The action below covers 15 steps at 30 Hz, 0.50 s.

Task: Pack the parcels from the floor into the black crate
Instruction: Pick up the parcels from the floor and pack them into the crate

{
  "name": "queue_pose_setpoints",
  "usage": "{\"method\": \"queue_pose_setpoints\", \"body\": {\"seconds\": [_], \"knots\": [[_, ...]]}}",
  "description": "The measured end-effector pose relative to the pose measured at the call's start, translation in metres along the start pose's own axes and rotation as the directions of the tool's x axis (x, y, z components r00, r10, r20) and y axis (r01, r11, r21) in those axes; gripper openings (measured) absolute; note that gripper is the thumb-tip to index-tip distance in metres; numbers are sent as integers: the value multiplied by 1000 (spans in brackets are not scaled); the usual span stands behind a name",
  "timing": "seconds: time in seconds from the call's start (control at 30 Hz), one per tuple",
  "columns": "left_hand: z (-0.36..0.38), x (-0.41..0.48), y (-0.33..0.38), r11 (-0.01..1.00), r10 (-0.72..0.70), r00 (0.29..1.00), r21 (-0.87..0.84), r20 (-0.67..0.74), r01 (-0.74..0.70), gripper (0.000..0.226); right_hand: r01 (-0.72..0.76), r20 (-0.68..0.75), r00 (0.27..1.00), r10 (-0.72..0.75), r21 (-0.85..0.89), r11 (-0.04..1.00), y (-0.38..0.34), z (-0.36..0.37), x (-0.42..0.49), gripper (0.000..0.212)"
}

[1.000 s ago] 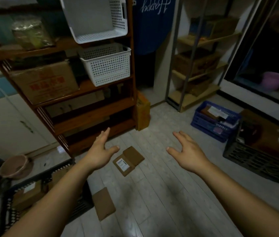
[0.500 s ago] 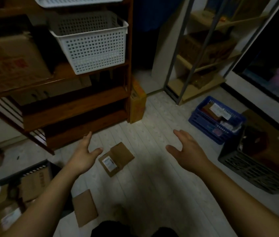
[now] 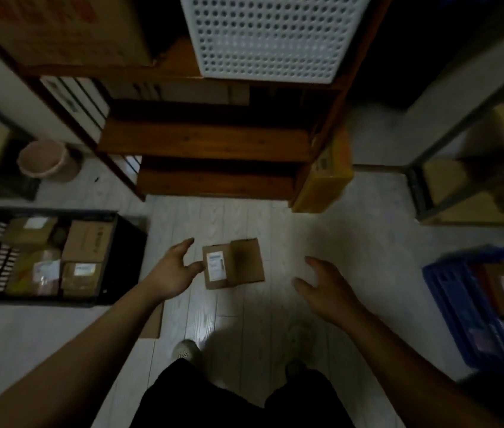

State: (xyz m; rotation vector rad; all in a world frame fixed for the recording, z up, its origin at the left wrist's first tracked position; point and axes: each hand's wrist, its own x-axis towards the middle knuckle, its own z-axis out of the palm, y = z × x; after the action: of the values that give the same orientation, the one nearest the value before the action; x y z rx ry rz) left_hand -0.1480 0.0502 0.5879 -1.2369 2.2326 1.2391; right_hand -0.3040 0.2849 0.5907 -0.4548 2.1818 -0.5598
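Both open and empty, your left hand (image 3: 174,272) and right hand (image 3: 324,287) had lowered toward the labelled parcel (image 3: 215,268), so grasping seemed next.

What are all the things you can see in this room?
black crate: one, black, floor left, parcels inside
labelled parcel: one, brown, floor centre
flat parcel: one, brown, floor, partly under an arm
blue crate: one, blue, floor right
white basket: one, white, on the wooden shelf
yellow box: one, yellow, leaning at the shelf's right post
bin: one, pinkish, floor far left
shoes: two, pale, bottom centre
left hand: one, open, beside the labelled parcel
right hand: one, open, further right
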Motion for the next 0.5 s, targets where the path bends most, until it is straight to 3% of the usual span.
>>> {"method": "queue_pose_setpoints", "body": {"seconds": [0.23, 0.5], "knots": [[98, 83, -30, 979, -183, 981, -75, 60, 187, 65, 48, 144, 989, -34, -99, 994, 48, 33, 138, 66], [216, 240, -127, 948, -240, 966, -192, 98, 254, 58, 86, 194, 980, -52, -169, 982, 133, 170, 318, 68]]}}
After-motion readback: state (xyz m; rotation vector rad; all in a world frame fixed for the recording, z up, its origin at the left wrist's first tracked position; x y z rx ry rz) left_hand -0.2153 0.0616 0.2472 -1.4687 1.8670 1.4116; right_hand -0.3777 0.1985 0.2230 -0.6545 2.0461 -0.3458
